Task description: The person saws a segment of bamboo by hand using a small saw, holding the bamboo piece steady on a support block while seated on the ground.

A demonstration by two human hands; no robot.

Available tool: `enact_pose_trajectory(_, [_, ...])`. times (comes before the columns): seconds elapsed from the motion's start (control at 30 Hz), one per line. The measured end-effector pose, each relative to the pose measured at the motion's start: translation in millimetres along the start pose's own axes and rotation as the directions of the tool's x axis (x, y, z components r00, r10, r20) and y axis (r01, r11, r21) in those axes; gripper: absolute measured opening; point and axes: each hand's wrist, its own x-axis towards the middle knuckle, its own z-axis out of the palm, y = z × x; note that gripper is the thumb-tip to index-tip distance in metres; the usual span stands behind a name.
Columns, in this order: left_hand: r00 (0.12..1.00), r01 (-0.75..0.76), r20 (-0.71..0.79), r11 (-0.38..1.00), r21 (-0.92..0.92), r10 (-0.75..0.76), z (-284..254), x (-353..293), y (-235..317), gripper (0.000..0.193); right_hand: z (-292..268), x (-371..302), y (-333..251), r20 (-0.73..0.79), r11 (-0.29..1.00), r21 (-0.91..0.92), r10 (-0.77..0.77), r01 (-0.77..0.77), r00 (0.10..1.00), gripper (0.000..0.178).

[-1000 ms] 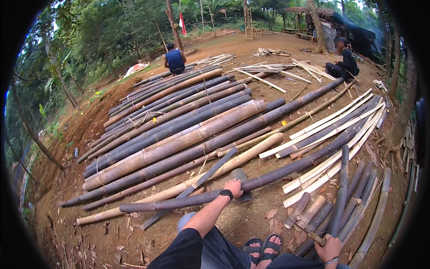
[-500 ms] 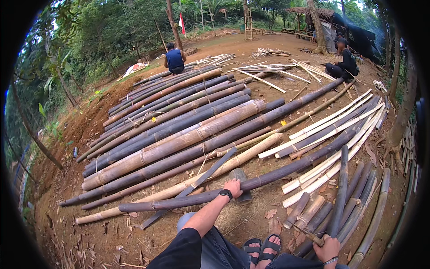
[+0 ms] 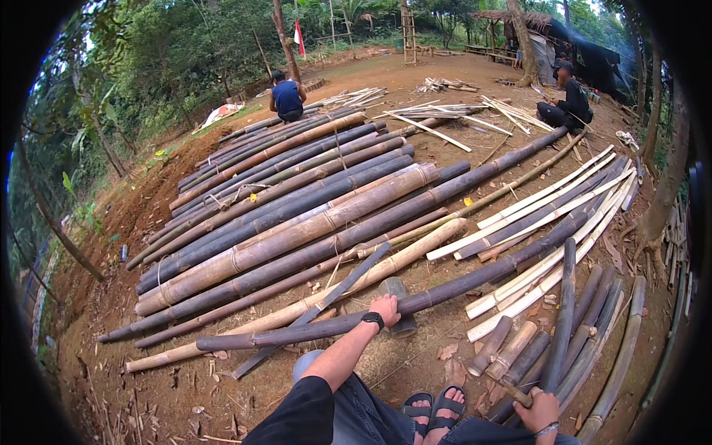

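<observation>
A long dark bamboo pole point(image 3: 467, 279) lies crosswise before me, resting on a short log point(image 3: 401, 326). Wrapped over the top of the pole, just by that log, is my left hand point(image 3: 385, 310), closed on it. Low on the right, my right hand point(image 3: 544, 413) grips the wooden handle point(image 3: 515, 391) of a knife-like tool. Its blade is thin and seen nearly edge-on, so its shape is hard to make out. Under the left part of the pole, a flat dark bamboo strip point(image 3: 348, 282) crosses at an angle.
Several bamboo poles point(image 3: 297, 222) lie side by side beyond, some tied with cord. Pale split strips point(image 3: 549, 278) and short cut pieces point(image 3: 512, 352) are on the right. Two people sit farther off, one in blue point(image 3: 287, 98), one in black point(image 3: 572, 100). Trees point(image 3: 667, 178) edge the right.
The tool in my right hand has tilted slightly and its blade shows less. My left hand keeps its place on the pole. The person in black has shifted posture a little.
</observation>
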Motion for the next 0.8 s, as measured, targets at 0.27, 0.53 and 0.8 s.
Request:
enact_pose_trajectory(0.27, [1.000,-0.007,-0.003,1.000,0.004,0.007,0,4,-6,0.053,-9,-2,-11,0.015,1.000,0.026,-0.012,0.012,1.000,0.041])
enact_pose_trajectory(0.53, [0.999,-0.025,0.025,0.999,0.042,0.024,2,6,-11,0.055,-15,7,-15,0.043,0.995,0.073,-0.078,0.075,0.996,0.038])
enact_pose_trajectory(0.8, [0.999,-0.048,0.020,0.998,0.028,0.048,-6,4,1,0.051,-18,0,-13,0.062,0.987,0.116,-0.116,0.108,0.991,0.037])
